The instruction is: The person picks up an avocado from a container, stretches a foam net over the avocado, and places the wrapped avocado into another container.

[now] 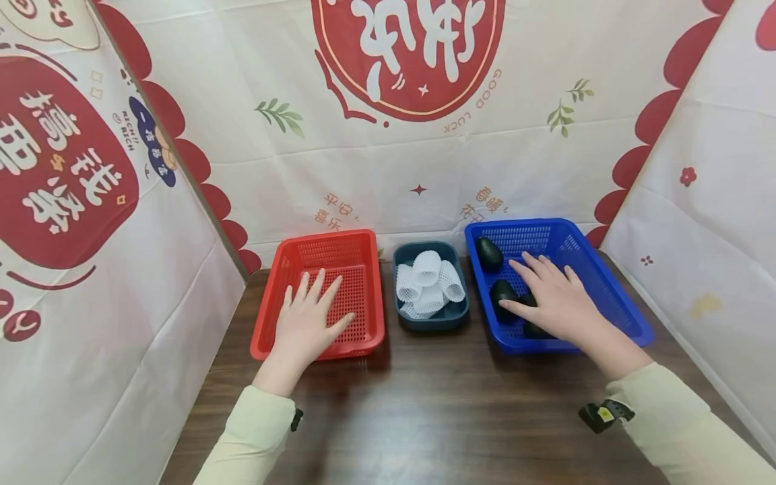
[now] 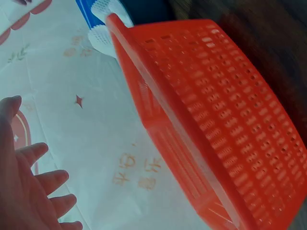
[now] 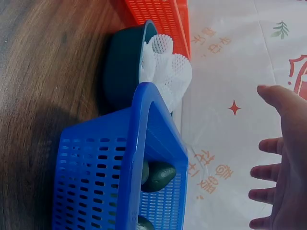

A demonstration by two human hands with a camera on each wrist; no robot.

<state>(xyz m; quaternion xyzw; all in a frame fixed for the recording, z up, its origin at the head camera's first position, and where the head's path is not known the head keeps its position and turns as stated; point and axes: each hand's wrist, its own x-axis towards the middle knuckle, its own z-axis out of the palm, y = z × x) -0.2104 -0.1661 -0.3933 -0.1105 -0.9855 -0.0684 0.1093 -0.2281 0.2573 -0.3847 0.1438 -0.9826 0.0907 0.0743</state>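
My right hand (image 1: 560, 300) hovers over the blue basket (image 1: 612, 296) with its fingers spread, holding nothing. Inside that basket lie dark green avocados: one at the back left (image 1: 488, 254), one at the front left (image 1: 502, 299), and one partly hidden under the hand (image 1: 533, 329). In the right wrist view the hand (image 3: 288, 158) is apart from the avocados (image 3: 159, 176). My left hand (image 1: 304, 322) is held above the red basket (image 1: 358, 345), fingers spread and nothing in them. The left wrist view shows this hand (image 2: 29, 177) beside the red basket (image 2: 225, 115).
Between the baskets stands a small dark teal bin (image 1: 433, 324) holding several white foam net sleeves (image 1: 427, 269). All sit on a dark wooden table (image 1: 418, 411). Printed white cloth (image 1: 388, 182) hangs behind and on both sides.
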